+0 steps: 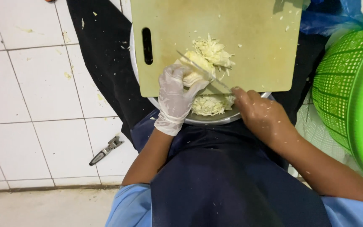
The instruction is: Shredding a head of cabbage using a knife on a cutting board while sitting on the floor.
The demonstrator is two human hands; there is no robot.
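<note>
Gloved left hand presses a cabbage wedge on the cutting board; bare right hand, at the board's near edge, grips a knife slicing it.

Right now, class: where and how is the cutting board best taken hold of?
By the slot handle at the cutting board's left end, reached from the left. That oval cut-out lets fingers hook through, and that end is bare. The middle holds the cabbage, the gloved left hand and the knife in the right hand.
</note>
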